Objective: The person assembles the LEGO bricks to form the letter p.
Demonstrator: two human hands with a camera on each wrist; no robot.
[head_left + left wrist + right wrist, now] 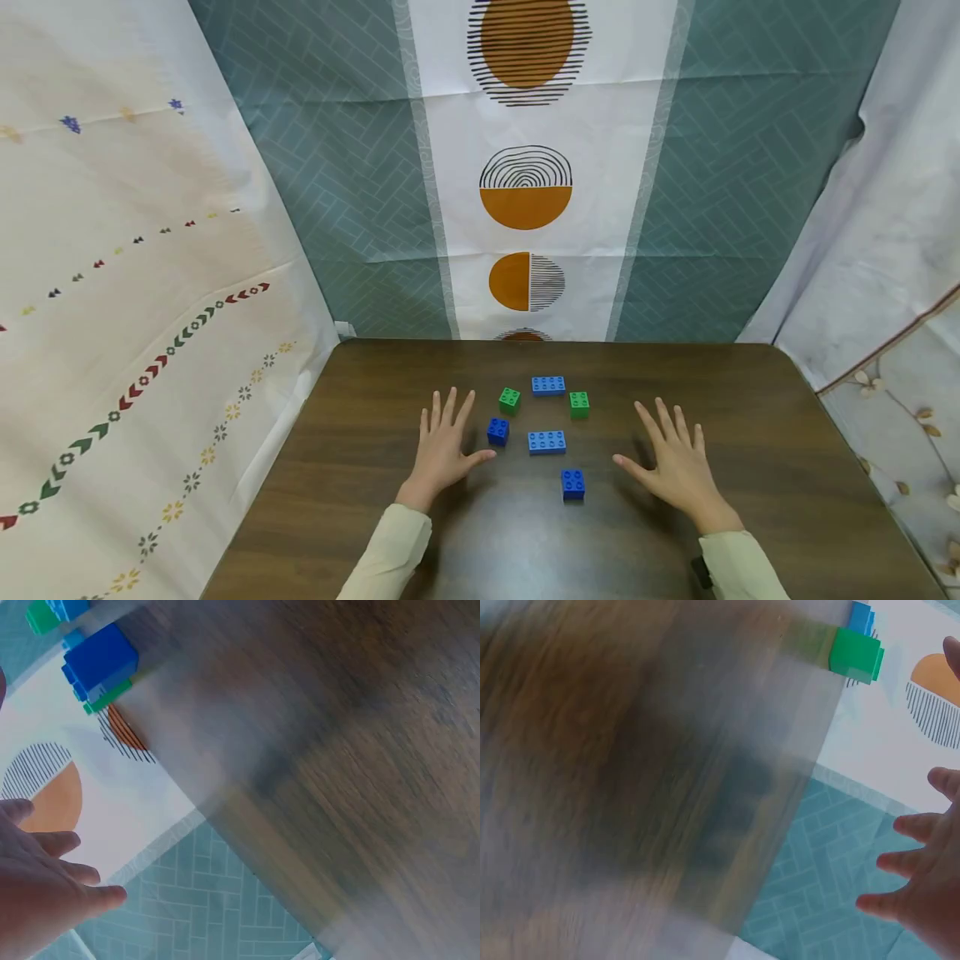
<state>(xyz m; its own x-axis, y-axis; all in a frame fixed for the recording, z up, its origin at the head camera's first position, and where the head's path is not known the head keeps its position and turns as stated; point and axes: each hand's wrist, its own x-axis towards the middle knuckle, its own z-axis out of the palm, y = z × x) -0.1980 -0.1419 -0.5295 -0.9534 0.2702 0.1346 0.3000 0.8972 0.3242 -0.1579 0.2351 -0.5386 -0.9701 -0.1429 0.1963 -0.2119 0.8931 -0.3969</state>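
- While the left hand (442,457) is held over the desk (757,442), its fingers are straight and spread, with the thumb pointed inward.
- Near that thumb, a dark blue brick (498,431) is placed; behind it, a green brick (510,401) is set at an angle.
- The right hand (677,469) is also held over the desk, its fingers straight and spread, its thumb turned toward the bricks.
- Between the hands, a long light blue brick (547,443) is laid, with a second dark blue brick (573,485) placed nearer the person.
- Farther back, another light blue brick (548,386) is flanked by the angled green brick and a second green brick (579,405).
- Beyond the desk, a patterned cloth (360,192) is hung.
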